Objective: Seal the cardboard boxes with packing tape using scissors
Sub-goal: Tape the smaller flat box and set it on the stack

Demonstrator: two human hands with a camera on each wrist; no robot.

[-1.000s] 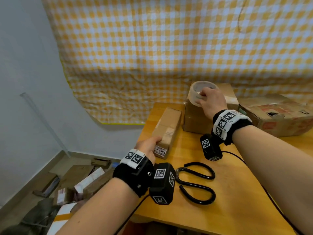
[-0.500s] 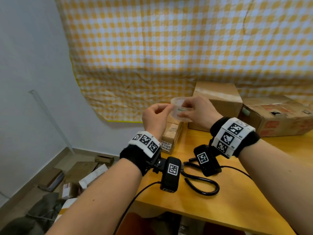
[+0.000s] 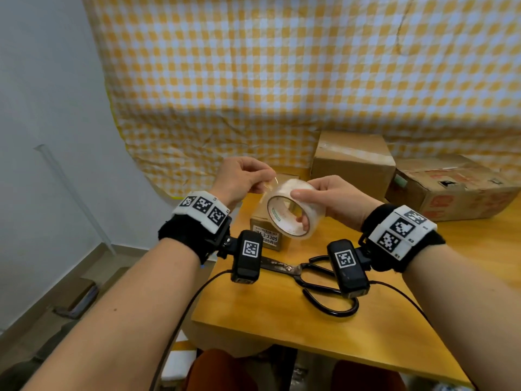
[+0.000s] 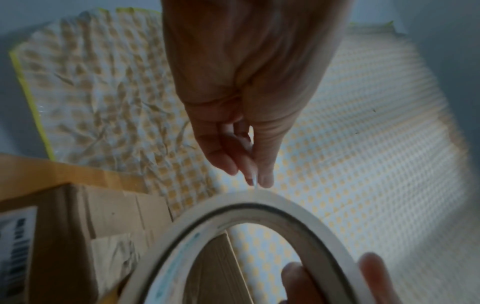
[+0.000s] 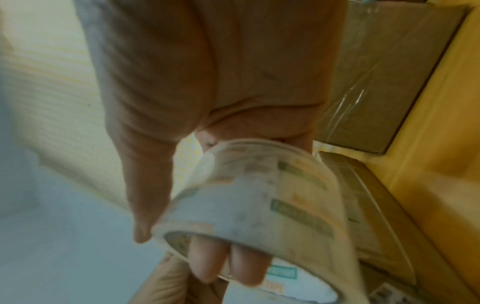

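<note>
Head view: my right hand (image 3: 335, 200) grips the tape roll (image 3: 293, 211) above the small box (image 3: 265, 235), left hand (image 3: 239, 179) pinching its loose end – scissors (image 3: 310, 280) lie nearer me – thin film could slip free and restick, I judge

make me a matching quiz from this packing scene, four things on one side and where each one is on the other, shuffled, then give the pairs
Things:
1. tape roll
2. scissors
3. tape end
4. labelled box

Places:
A. lying flat on the table, below both wrists
B. pinched by the left hand
C. standing on the table behind the roll
D. held up in the right hand, fingers through its core

Pairs: 1-D, 2-A, 3-B, 4-C
</note>
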